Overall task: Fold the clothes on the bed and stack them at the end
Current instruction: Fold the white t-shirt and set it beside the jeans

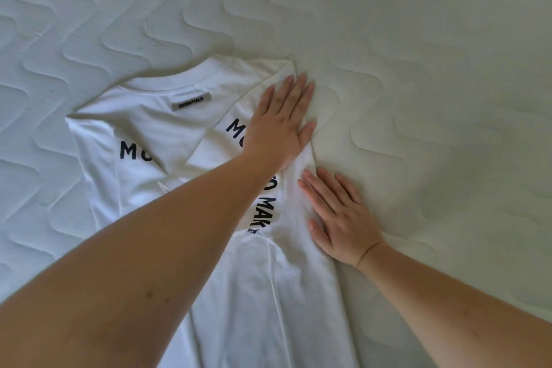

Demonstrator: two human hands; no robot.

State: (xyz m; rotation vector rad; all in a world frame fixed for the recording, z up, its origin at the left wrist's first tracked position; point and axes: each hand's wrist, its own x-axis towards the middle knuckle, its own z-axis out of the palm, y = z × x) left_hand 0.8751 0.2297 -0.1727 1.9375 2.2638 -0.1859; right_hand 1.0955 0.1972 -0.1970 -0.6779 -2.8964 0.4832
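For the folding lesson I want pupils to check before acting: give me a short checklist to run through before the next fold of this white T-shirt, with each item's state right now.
1. Right side folded in over the T-shirt: ok, lettering shows on the flap.
2. Folded edge pressed flat: ok, left hand and right hand lie open along it.
3. Left side folded in: not ok, it lies spread on the mattress.
4. Collar and label flat: ok.
5. Hem straight: cannot tell, out of view.
6. Stack at the bed's end ready: cannot tell, not in view.
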